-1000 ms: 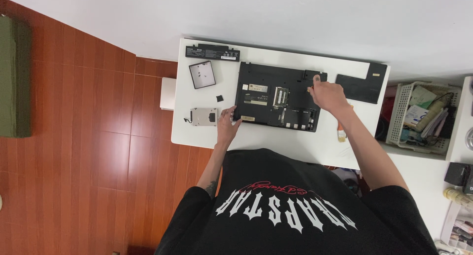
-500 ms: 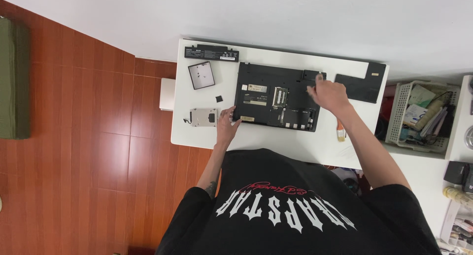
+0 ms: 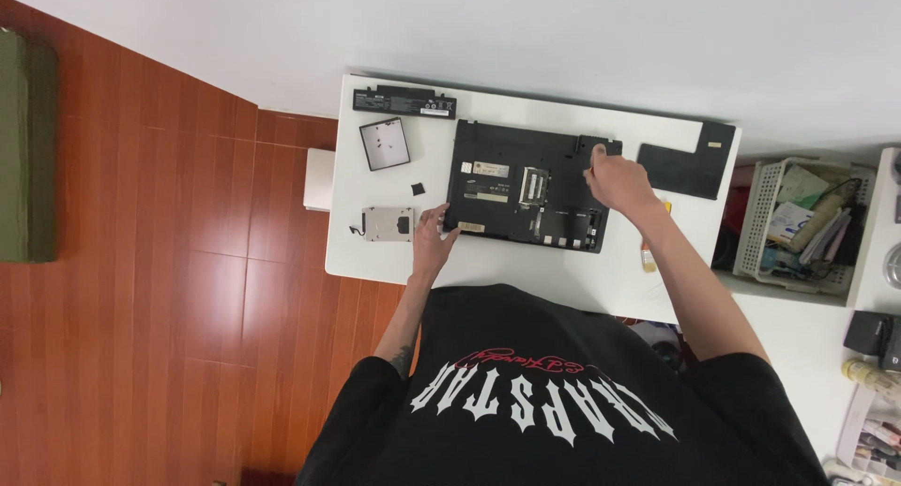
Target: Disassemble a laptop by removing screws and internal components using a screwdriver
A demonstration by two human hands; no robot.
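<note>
Two bare hands were on a black laptop [image 3: 526,186] that lay upside down in the middle of the frame, on a white table [image 3: 526,270]. The left hand [image 3: 434,235] pressed on the laptop's lower left corner with its fingers close together. The right hand [image 3: 615,181] rested near the laptop's upper right corner; its fingers were curled in, but I could not tell if they pinched anything. A silver hard drive [image 3: 388,223] lay just left of the left hand. A long black battery [image 3: 404,101] sat at the table's upper left edge, with a small square cover [image 3: 384,143] below it. A flat black panel [image 3: 685,159] lay to the right of the laptop.
</note>
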